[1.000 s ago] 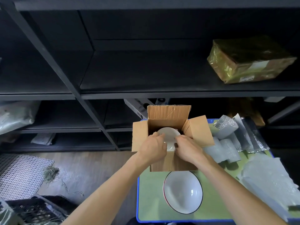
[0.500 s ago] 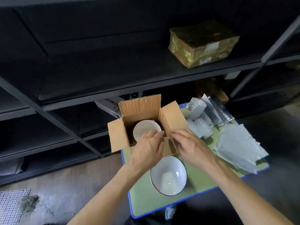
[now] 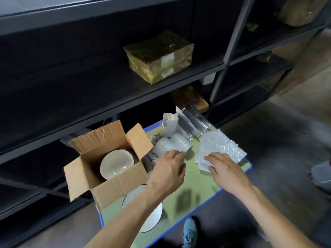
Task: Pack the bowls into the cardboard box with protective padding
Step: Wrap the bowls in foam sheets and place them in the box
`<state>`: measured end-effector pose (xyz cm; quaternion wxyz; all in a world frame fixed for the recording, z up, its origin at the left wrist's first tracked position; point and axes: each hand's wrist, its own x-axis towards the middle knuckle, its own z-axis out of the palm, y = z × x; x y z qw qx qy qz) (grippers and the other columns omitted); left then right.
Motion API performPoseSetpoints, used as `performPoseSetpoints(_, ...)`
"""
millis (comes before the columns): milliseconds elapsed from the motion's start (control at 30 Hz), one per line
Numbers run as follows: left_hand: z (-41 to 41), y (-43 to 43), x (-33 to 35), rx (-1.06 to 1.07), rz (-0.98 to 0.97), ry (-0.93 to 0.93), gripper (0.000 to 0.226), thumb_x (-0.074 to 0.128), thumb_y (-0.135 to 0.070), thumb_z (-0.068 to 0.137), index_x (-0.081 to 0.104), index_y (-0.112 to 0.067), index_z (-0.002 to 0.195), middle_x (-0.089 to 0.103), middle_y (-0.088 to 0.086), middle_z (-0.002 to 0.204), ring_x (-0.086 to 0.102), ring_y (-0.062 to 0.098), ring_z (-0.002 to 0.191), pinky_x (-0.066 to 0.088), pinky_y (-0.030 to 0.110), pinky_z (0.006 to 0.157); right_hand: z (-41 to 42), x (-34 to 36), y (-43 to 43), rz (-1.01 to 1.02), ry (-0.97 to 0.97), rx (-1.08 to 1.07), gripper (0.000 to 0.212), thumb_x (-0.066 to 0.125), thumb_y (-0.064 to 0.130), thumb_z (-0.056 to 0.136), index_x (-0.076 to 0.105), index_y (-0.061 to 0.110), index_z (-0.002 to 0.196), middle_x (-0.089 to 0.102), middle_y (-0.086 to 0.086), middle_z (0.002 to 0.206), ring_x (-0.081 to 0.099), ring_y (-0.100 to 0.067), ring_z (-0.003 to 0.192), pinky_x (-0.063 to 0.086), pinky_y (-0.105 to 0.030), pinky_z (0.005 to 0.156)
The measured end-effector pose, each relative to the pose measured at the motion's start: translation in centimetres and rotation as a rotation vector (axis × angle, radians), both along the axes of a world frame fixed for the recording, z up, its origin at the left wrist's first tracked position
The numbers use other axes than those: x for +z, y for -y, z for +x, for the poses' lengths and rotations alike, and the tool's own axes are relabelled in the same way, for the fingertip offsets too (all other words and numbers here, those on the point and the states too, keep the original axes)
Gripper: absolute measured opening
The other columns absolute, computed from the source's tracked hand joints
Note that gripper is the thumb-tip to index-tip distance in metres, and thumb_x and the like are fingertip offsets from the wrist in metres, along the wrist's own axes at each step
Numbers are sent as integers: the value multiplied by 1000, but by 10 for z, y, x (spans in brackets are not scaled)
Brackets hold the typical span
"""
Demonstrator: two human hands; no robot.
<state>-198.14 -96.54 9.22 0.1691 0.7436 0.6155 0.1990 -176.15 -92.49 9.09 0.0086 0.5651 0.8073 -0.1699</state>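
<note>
Worktop (image 3: pixel 193 190): green surface with a blue edge, set in front of dark shelving.
Cardboard box (image 3: pixel 114 187): stands at the left end of the worktop, all four flaps open and splayed outward.
Bowl in box (image 3: pixel 116 162): white, lying inside the cardboard box, tilted so its hollow faces up toward me.
Second bowl (image 3: pixel 152 219): white with a dark rim line, resting on the worktop just in front of the box; my left forearm crosses over it and hides most of it.
Bubble wrap sheets (image 3: pixel 220 149): a loose pile at the right end of the worktop.
Padding rolls (image 3: pixel 172 144): pale rolled pieces between the box and the sheets, with silver foil-faced pieces (image 3: pixel 193 122) behind them.
My left hand (image 3: pixel 168 170): palm down beside the right box flap, fingers loosely apart and extended toward the rolls; contact cannot be told.
My right hand (image 3: pixel 223 169): palm down on the near edge of the bubble wrap sheets, fingers spread flat, not closed around them.
Wrapped parcel (image 3: pixel 159 56): on the shelf above, well apart from the worktop.
</note>
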Motion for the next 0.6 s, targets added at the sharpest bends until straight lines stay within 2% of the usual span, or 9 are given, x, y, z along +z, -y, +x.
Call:
performPoseSetpoints(167, 53, -37, -18, -47, -103, -61, 40, 48, -30, 99, 55, -16, 135, 58, 7, 128, 51, 31, 114, 46, 41, 95, 63, -8, -17, -94, 39, -166, 44, 44, 25, 102, 45, 25, 147, 43, 9, 147, 37, -18, 134, 40, -34, 104)
performPoseSetpoints(267, 78, -59, -31, -44, -169, -112, 38, 43, -38, 102, 59, -15, 128, 60, 9, 123, 53, 32, 113, 45, 43, 96, 90, -21, -26, -140, 47, -234, 41, 43, 28, 102, 49, 27, 143, 47, 9, 144, 42, -20, 130, 42, -35, 98)
performPoseSetpoints(367, 96, -75, -43, -35, -262, -151, 39, 39, -40, 104, 59, -15, 126, 60, 10, 121, 52, 31, 115, 45, 41, 96, 107, -35, -37, -173, 24, -290, 31, 44, 29, 99, 60, 23, 125, 56, 3, 131, 50, -26, 117, 45, -37, 88)
performPoseSetpoints(433, 104, -83, -52, -46, -315, -191, 39, 39, -41, 103, 57, -15, 127, 59, 13, 121, 51, 33, 117, 45, 44, 97, 111, -42, -43, -194, 0, -323, 28, 45, 28, 99, 62, 19, 119, 59, 1, 124, 53, -28, 115, 46, -38, 86)
performPoseSetpoints(533, 112, -92, -64, -50, -423, -250, 37, 39, -43, 103, 54, -16, 125, 56, 15, 122, 50, 35, 119, 44, 47, 101, 112, -53, -52, -216, -35, -333, 17, 48, 28, 98, 59, 15, 96, 57, 0, 101, 57, -28, 107, 41, -34, 75)
performPoseSetpoints(600, 115, -95, -67, -52, -477, -252, 40, 44, -41, 102, 51, -19, 135, 53, 14, 130, 49, 34, 122, 45, 48, 101, 111, -61, -59, -238, -53, -362, 16, 52, 30, 97, 56, 16, 91, 58, -2, 96, 59, -28, 102, 37, -32, 72)
